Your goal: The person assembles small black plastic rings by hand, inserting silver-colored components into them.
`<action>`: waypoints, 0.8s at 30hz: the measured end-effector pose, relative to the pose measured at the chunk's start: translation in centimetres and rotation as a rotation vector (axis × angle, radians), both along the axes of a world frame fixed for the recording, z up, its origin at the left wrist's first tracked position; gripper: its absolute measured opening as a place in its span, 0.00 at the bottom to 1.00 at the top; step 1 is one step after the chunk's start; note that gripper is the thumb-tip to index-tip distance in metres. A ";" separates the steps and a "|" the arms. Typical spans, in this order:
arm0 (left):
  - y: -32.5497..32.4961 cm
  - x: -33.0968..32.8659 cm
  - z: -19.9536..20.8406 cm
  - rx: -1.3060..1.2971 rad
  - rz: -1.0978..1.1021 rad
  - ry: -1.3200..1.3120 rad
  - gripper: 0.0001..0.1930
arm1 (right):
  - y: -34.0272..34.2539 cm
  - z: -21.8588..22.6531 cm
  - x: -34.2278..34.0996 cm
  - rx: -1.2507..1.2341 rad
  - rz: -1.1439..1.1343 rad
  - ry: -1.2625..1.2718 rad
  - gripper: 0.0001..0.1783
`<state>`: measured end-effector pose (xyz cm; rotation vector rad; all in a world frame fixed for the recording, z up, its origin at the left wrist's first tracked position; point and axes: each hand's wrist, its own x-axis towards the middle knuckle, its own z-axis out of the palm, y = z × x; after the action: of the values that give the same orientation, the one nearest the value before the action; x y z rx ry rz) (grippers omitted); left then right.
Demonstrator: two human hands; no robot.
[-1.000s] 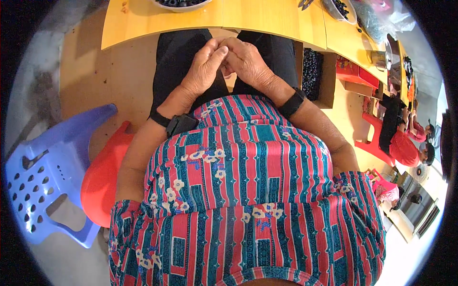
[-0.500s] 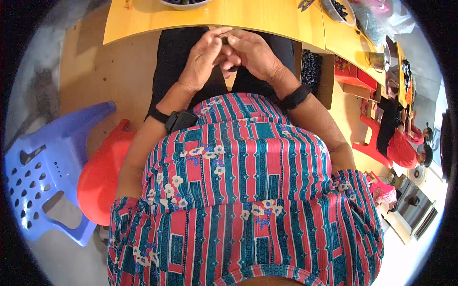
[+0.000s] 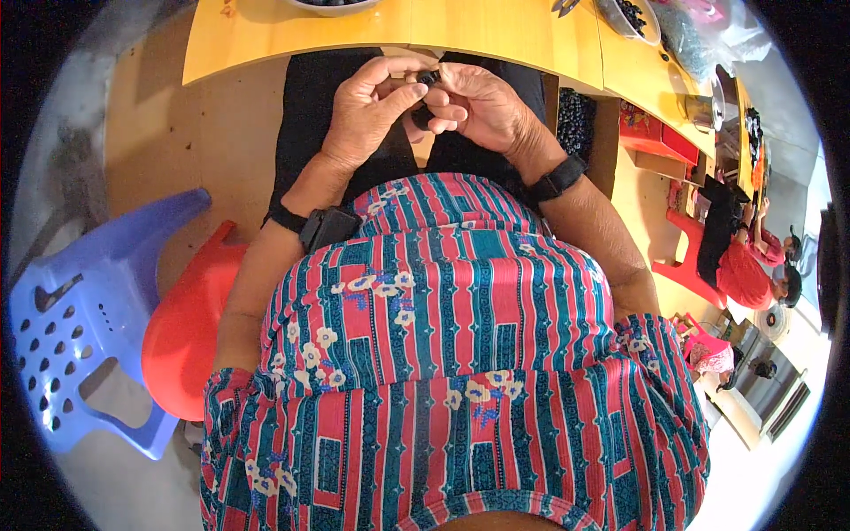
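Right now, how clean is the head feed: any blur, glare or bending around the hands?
Head view: left hand and right hand are sharp and evenly lit, pinching a small dark object; the yellow table edge bows from fisheye; black vignette rings the frame; bright washout at lower right.

— What's the room like around the seat?

— A yellow wooden table [image 3: 496,40] runs along the far side and bends away to the right. The floor [image 3: 168,150] beneath it is tan and bare, turning grey at the far left.

— Any chairs?

— On the left, a blue plastic chair [image 3: 84,319] with holes in its seat, and just beside it a red plastic stool [image 3: 186,323]. More red stools [image 3: 677,257] stand on the right.

— And the light?

— Bright daylight on the right side, where the floor [image 3: 779,460] looks almost white. A small fan [image 3: 777,323] sits there.
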<state>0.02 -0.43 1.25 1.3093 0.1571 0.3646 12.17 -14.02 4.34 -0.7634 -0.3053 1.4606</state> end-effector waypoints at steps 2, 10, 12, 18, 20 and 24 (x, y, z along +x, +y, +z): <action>0.0 -0.2 0.2 -0.148 -0.026 0.023 0.12 | 0.1 0.0 0.1 0.017 0.017 0.008 0.16; 0.4 -0.1 -0.2 0.175 0.101 0.008 0.09 | 0.2 0.2 -0.3 -0.201 -0.049 -0.264 0.18; 0.4 -0.2 0.3 0.180 0.101 0.017 0.09 | 0.2 0.1 -0.5 -0.241 -0.089 -0.334 0.16; 0.2 -0.3 0.2 -0.094 0.037 0.131 0.06 | 0.7 0.7 -1.7 -0.319 -0.383 -0.534 0.08; 0.2 -0.3 0.0 -0.127 0.038 0.132 0.06 | 0.8 1.0 -1.8 -0.315 -0.382 -0.577 0.07; 0.3 -0.2 -0.4 -0.143 0.031 0.131 0.06 | 0.9 1.1 -2.2 -0.326 -0.415 -0.782 0.07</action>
<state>-0.19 -0.08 0.82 1.1903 0.3086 0.2880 10.01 -13.14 5.46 -1.5574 -0.4665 0.7751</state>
